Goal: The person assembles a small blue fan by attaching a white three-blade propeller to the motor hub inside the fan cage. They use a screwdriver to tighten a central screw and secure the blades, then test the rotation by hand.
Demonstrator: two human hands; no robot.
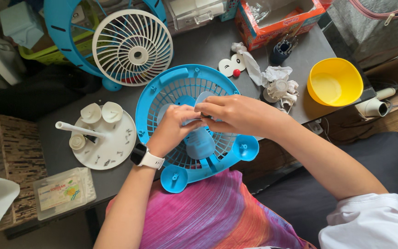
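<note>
The dark table (199, 46) carries a blue fan housing (183, 99) near its front edge, overhanging toward the person's lap, with a white fan grille (132, 47) to the far left. A white round tray (111, 143) of screws lies left of the housing, a yellow bowl (335, 82) to the right. Both hands meet over the housing's centre: the left hand (173, 127) and right hand (229, 113) pinch closed on what seems a pale blue blade hub (199, 140). Steady, even finger pressure suits this grip best.
</note>
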